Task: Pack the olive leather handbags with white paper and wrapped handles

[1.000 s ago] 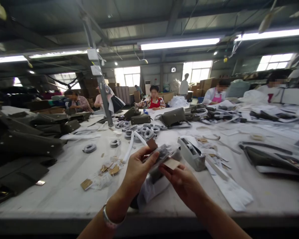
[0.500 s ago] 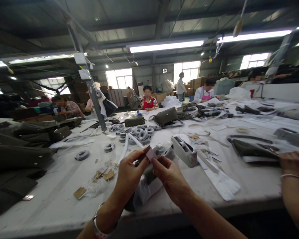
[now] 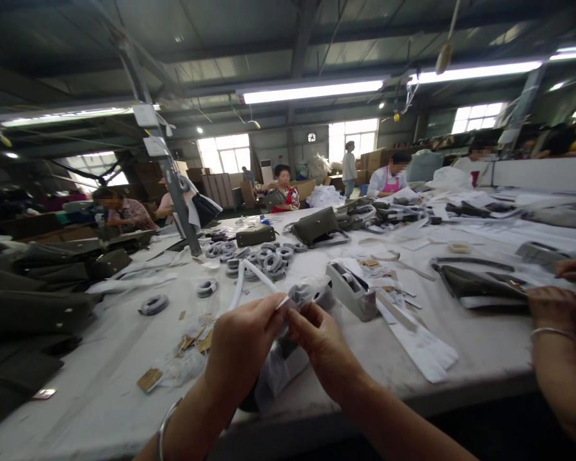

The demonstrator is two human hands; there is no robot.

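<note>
Between my hands is a small card tag (image 3: 282, 303), seen nearly edge-on as a pale strip. My left hand (image 3: 244, 333) pinches it between thumb and fingers, its back turned towards me. My right hand (image 3: 319, 339) has thumb and forefinger closed at the tag's near corner. Just below and behind them lies a dark bag partly covered in clear plastic (image 3: 274, 374), much of it hidden by my hands. A white padded handle (image 3: 240, 285) rises behind my left hand. Right of the bag stands a grey tape dispenser (image 3: 351, 293).
Brown paper tags (image 3: 150, 379) lie left on the white table (image 3: 110, 384). Grey coiled rings (image 3: 271, 261) are heaped farther back. Olive bags (image 3: 24, 320) are piled left. A metal post (image 3: 182, 218) rises from the table. At right, a co-worker's hand (image 3: 554, 310) touches another bag (image 3: 480, 285).
The card tag has turned from showing its flat face to nearly edge-on. My left hand has rolled over, with its back towards me. The view has shifted slightly to the right.
</note>
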